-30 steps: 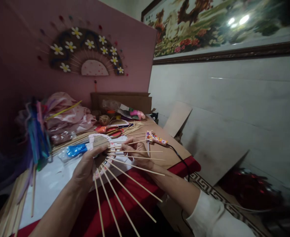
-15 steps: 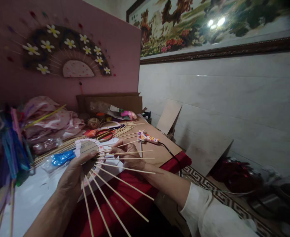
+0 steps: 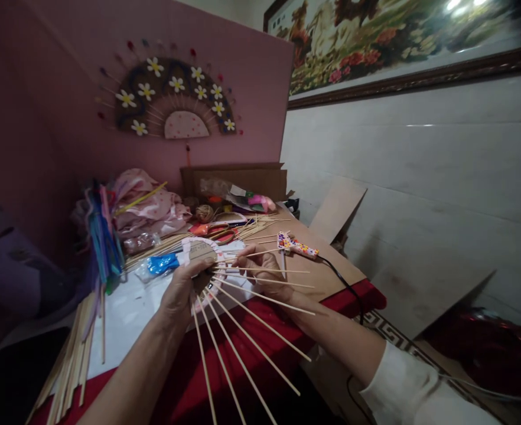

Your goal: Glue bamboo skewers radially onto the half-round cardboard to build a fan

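Observation:
My left hand (image 3: 181, 290) is closed on a half-round cardboard piece (image 3: 201, 252), its thumb lying across the bare face. Pale pink fabric is gathered around the cardboard's rim. Several thin wooden sticks (image 3: 260, 322) fan out from the curved edge towards me and to the right. At the upper sticks, my right hand (image 3: 264, 273) has its fingers bent in a pinch on a wooden stick near the fabric edge; the exact contact is partly hidden. A flower-patterned glue gun (image 3: 299, 245) lies just beyond my right hand.
Scissors (image 3: 222, 235), a ball of twine (image 3: 204, 212), pink cloth (image 3: 147, 203), a blue packet (image 3: 162, 264) and loose sticks (image 3: 75, 360) crowd the table. The glue gun's black cord (image 3: 344, 280) drops over the red edge. A finished flowered fan (image 3: 176, 97) hangs on the pink panel.
The view has turned left, so everything sits further right. Both hands keep their places on the cardboard and sticks, with the right fingers only slightly shifted.

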### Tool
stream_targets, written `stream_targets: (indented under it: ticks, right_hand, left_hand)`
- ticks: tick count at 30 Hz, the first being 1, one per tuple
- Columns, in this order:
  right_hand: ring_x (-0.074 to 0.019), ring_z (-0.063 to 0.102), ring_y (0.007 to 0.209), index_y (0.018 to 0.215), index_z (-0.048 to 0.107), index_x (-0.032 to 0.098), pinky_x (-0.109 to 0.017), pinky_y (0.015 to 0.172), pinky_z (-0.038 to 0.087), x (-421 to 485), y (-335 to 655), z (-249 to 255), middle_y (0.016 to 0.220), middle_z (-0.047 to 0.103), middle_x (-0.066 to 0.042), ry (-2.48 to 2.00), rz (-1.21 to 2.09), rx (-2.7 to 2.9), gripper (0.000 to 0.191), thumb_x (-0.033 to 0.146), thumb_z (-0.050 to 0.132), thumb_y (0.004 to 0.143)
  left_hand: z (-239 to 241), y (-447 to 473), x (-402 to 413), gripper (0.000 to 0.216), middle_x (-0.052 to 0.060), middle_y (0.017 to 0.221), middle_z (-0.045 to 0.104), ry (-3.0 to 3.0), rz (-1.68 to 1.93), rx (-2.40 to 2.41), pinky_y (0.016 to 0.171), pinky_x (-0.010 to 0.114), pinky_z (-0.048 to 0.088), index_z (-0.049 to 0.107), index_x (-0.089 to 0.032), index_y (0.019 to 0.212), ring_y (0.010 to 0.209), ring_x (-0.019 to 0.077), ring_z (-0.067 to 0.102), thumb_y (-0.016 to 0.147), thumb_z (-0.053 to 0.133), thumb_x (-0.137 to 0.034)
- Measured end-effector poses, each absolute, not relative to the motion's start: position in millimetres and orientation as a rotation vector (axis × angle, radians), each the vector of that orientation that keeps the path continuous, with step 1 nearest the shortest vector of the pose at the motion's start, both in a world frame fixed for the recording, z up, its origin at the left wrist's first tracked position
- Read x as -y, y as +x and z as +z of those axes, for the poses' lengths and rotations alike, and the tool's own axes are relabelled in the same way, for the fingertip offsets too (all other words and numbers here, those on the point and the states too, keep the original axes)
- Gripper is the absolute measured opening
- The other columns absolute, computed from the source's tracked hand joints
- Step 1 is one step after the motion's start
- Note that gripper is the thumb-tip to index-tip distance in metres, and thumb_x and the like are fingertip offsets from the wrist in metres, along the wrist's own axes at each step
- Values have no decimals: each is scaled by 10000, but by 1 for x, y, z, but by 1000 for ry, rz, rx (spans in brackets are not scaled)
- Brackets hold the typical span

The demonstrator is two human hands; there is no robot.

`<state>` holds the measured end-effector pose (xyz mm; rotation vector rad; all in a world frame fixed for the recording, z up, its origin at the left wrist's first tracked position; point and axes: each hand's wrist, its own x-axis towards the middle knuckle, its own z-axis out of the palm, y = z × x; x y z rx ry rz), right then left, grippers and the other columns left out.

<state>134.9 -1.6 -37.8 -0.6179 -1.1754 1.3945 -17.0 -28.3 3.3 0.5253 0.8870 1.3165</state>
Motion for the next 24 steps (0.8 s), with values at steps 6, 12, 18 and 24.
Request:
stream_targets:
  ticks: [6, 12, 18, 24]
  right_hand:
    - [-56, 420, 443, 738, 574, 176, -176, 369, 224, 3, 135, -36, 609, 598, 28, -621, 1376, 1178, 202, 308, 712, 671]
    - [-59, 434, 457, 733, 571, 178, -176, 384, 241, 4, 135, -35, 626, 612, 22, -619, 1371, 1187, 202, 316, 707, 675]
    - [-63, 452, 490, 737, 581, 178, -171, 405, 262, 5, 136, -34, 629, 608, 22, -614, 1378, 1179, 181, 291, 710, 679]
    - [-64, 467, 495, 746, 582, 180, -176, 417, 274, 5, 134, -33, 649, 624, 14, -613, 1391, 1172, 177, 298, 700, 689]
  left_hand:
    - [6, -16, 29, 105, 49, 572, 638, 430, 1357, -935, 473, 240, 516, 626, -95, 687, 471, 140, 587, 599, 579, -60]
    - [2, -17, 28, 176, 35, 606, 644, 549, 1318, -932, 478, 222, 505, 631, -102, 734, 485, 130, 586, 563, 632, -61]
    - [0, -19, 27, 194, 24, 593, 637, 578, 1313, -952, 473, 216, 495, 621, -109, 724, 477, 122, 576, 537, 643, -65]
    - [1, -20, 26, 219, 29, 606, 649, 610, 1323, -980, 453, 232, 499, 633, -112, 749, 479, 141, 588, 534, 637, -72]
